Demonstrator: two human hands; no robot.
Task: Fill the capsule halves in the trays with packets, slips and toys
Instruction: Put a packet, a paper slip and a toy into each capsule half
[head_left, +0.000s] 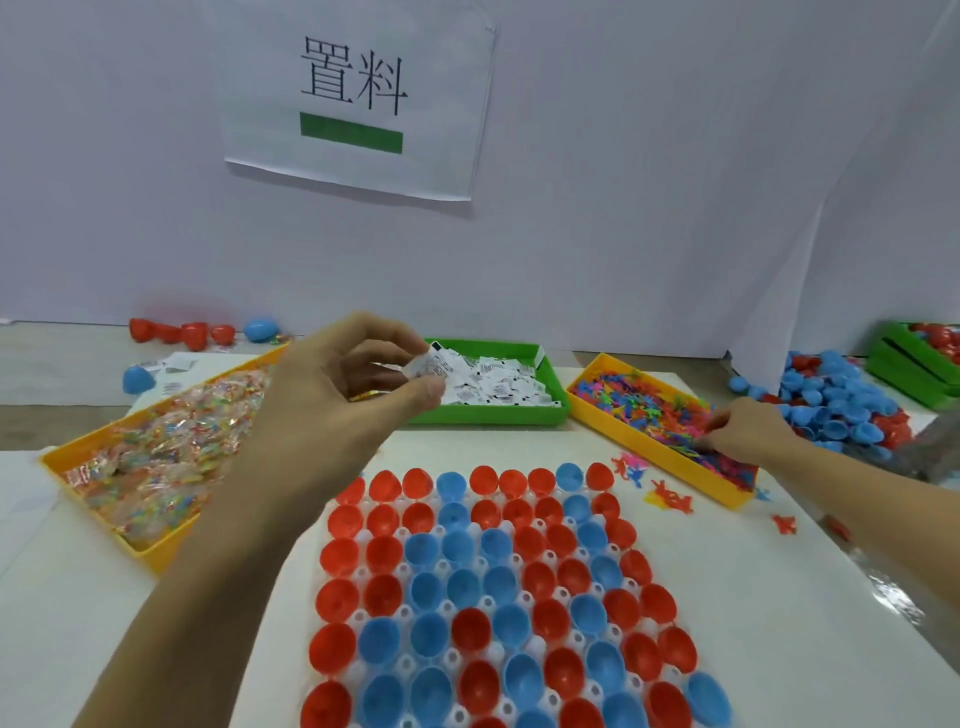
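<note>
Red and blue capsule halves stand open side up in a white holder tray in front of me. My left hand hovers above the tray's far left corner and pinches a bunch of white printed slips between thumb and fingers. Behind it a green tray holds more slips. My right hand reaches into the yellow tray of small coloured toys at the right, fingers curled into the pile. A yellow tray of clear packets lies at the left.
Loose toys lie on the white mat beside the toy tray. A heap of blue and red capsule halves sits at far right near green bins. Several capsule pieces rest by the back wall, under a paper sign.
</note>
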